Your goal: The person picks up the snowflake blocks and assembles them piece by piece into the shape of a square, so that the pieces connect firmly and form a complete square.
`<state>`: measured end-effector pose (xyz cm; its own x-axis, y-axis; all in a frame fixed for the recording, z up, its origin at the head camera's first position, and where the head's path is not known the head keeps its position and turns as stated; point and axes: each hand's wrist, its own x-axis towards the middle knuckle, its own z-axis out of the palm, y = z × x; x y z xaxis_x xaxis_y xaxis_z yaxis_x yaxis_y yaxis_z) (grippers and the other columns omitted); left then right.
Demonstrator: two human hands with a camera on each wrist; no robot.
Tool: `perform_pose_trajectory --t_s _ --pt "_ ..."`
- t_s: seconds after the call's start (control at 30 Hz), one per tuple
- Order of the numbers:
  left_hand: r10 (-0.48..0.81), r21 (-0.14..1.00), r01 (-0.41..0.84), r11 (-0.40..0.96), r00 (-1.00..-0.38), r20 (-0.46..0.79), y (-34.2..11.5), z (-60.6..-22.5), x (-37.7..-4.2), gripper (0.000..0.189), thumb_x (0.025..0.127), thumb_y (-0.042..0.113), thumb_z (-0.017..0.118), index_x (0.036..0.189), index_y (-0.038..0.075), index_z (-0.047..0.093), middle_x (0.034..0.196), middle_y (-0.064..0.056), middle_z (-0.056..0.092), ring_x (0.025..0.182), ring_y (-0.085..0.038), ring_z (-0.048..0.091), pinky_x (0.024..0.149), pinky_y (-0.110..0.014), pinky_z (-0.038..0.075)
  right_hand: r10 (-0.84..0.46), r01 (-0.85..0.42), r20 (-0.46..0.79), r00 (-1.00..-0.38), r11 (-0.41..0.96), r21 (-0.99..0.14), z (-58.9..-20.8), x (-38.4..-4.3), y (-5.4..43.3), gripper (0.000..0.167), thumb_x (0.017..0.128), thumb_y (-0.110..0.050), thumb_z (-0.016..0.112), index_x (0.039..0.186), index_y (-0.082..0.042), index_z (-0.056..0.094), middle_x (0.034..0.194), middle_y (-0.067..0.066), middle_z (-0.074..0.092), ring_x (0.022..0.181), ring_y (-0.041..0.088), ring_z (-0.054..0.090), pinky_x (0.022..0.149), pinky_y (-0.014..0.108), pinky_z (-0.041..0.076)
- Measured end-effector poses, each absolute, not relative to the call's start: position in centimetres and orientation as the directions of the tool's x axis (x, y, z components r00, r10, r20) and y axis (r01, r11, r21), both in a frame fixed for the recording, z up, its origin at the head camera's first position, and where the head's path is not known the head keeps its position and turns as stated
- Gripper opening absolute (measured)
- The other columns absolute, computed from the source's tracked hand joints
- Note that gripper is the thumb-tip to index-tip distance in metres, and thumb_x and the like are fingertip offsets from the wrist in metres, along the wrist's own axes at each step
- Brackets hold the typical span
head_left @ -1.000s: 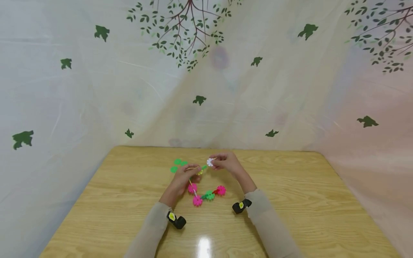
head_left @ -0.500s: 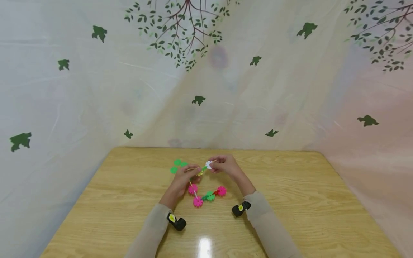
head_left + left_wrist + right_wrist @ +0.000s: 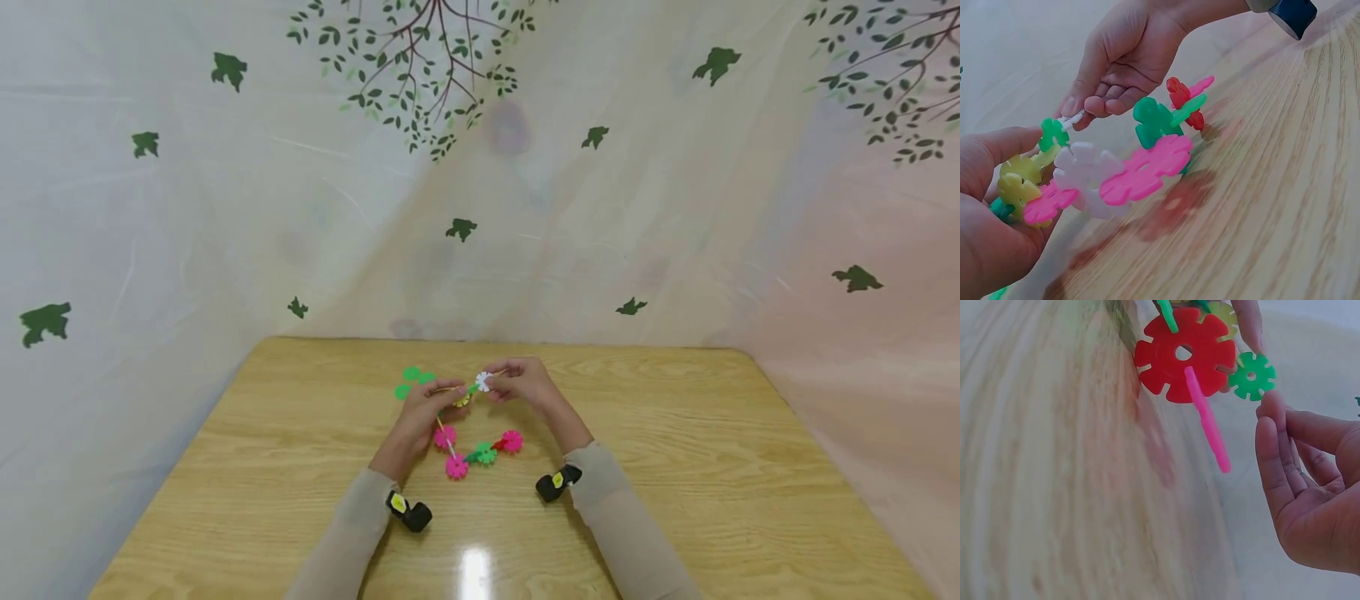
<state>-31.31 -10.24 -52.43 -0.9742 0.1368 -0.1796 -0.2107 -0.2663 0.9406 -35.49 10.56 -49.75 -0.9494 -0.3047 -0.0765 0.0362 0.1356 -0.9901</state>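
1. The flower chain (image 3: 457,467) is made of flat, notched pieces in pink, green, red, yellow and white. It curves over the table (image 3: 712,467), with one end up at the hands.
2. The left hand (image 3: 420,414) pinches the chain by the yellow pieces (image 3: 1019,190), with the thumb on one side and fingers on the other.
3. The right hand (image 3: 528,381) pinches a white piece (image 3: 482,381) by its edge, right up against a small green piece (image 3: 1054,133). That spot is tiny, so I can't tell if the two are locked together.
4. The pieces look like light, stiff, smooth plastic. The chain could twist or pop apart at the joins, so holding the flat sides close to the slots seems best.
5. Loose green pieces (image 3: 402,392) lie just past the left hand. A painted cloth (image 3: 360,275) hangs behind.
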Motion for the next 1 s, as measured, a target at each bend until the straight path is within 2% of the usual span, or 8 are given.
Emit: perform_pose_trajectory --t_s 0.1,0.33,0.8,1.0 --pt "0.134 0.941 -0.203 -0.272 -0.976 -0.172 -10.26 -52.31 -31.27 0.038 0.096 0.004 0.069 0.130 -0.011 0.060 0.107 -0.007 0.066 0.084 -0.015 0.074 0.089 -0.031 0.061 -0.300 0.040 -0.070 -0.951 0.107 -0.993 -49.89 -35.48 10.55 0.024 0.091 -0.002 0.073 0.113 0.008 0.071 0.075 0.000 0.074 0.065 0.011 0.071 0.067 0.031 0.063" --pt "0.112 0.942 -0.181 -0.283 -0.982 -0.155 -10.06 -52.13 -31.27 0.034 0.094 0.002 0.071 0.125 -0.010 0.064 0.093 -0.002 0.072 0.083 -0.017 0.075 0.091 -0.037 0.060 -0.312 0.060 -0.067 -0.948 0.034 -0.998 -50.14 -35.56 10.71 0.026 0.092 -0.001 0.072 0.115 0.010 0.069 0.077 0.000 0.075 0.066 0.012 0.072 0.063 0.025 0.060" --pt "0.073 0.946 -0.143 -0.290 -0.989 -0.128 -9.53 -51.99 -31.30 0.032 0.092 0.000 0.073 0.121 -0.011 0.067 0.100 -0.004 0.074 0.082 -0.013 0.074 0.094 -0.043 0.059 -0.313 0.089 -0.084 -0.946 0.000 -0.996 -49.75 -35.28 10.89 0.029 0.093 0.002 0.070 0.117 0.016 0.065 0.077 -0.001 0.074 0.066 0.011 0.071 0.065 0.024 0.060" --pt "0.079 0.947 -0.132 -0.292 -0.990 -0.113 -9.51 -52.04 -31.38 0.035 0.092 -0.001 0.072 0.123 -0.014 0.065 0.098 -0.001 0.075 0.081 -0.012 0.074 0.096 -0.044 0.059 -0.326 0.078 -0.070 -0.943 -0.014 -0.997 -49.94 -35.35 10.82 0.031 0.093 0.002 0.069 0.119 0.018 0.063 0.078 -0.001 0.074 0.066 0.010 0.070 0.064 0.023 0.060"
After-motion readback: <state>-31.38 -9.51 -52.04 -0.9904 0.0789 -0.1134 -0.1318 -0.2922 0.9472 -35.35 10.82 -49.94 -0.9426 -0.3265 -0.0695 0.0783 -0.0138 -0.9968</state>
